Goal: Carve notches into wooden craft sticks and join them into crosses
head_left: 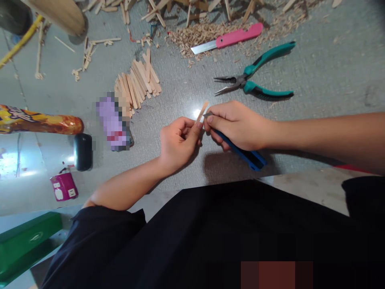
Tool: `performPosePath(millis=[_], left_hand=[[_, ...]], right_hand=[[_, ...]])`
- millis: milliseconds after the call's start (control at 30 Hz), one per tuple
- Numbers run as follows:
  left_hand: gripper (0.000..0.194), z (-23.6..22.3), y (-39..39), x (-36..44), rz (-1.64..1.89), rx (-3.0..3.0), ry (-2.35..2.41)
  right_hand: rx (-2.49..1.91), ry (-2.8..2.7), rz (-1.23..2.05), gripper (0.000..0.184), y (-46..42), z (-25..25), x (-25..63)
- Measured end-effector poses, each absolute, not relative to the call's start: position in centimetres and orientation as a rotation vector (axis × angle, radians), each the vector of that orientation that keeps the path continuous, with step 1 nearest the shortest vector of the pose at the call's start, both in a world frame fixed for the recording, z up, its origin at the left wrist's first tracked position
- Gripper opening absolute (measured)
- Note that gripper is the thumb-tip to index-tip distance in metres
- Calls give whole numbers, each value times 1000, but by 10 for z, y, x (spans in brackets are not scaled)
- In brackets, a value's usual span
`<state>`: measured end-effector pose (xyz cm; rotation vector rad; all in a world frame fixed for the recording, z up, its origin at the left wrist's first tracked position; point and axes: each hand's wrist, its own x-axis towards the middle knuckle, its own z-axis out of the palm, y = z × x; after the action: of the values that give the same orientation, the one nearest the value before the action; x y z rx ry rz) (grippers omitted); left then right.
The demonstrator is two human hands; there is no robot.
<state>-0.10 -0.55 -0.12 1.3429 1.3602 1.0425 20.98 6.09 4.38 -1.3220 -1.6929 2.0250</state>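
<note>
Between the fingers of my left hand (180, 140) a flat wooden craft stick (203, 110) points up and away from me. My right hand (236, 125) is wrapped round a blue utility knife (242, 152), whose handle slants down to the right below the palm. The knife's tip end is close beside the stick; whether the blade touches it I cannot tell. Above my right hand lie needle-nose pliers (240, 81) with teal handles, jaws apart. A pile of craft sticks (138, 82) is spread to the upper left of my left hand.
A pink folding knife (239, 36) lies blade out by wood shavings (195, 34). Joined stick pieces (222, 10) line the far edge. On the left are a purple phone-like object (111, 120), a dark case (83, 152), a magenta pouch (64, 186), a snack packet (39, 120) and a green stool (30, 245).
</note>
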Motion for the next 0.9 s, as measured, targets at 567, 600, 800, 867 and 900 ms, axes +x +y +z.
performPosePath(millis=[567,600,800,867,900], left_hand=[[50,-4,-6,-1,1053,1339,1296],[50,-4,-6,-1,1056,1337,1296],[53,-2,-4,0,1062,1314,1312],[54,0,-4,0,1064,1313,1311],[54,0,-4,0,1068,1318,1315]], right_hand=[[-1361,-1697,2170,40,69,52,207],[-1362,-1672,2186,39,69,52,207],[-1288,-1511,2222,37,68,48,210],[-1258,-1492,2213,38,68,45,211],[-1245,-1489,2207,39,68,44,211]])
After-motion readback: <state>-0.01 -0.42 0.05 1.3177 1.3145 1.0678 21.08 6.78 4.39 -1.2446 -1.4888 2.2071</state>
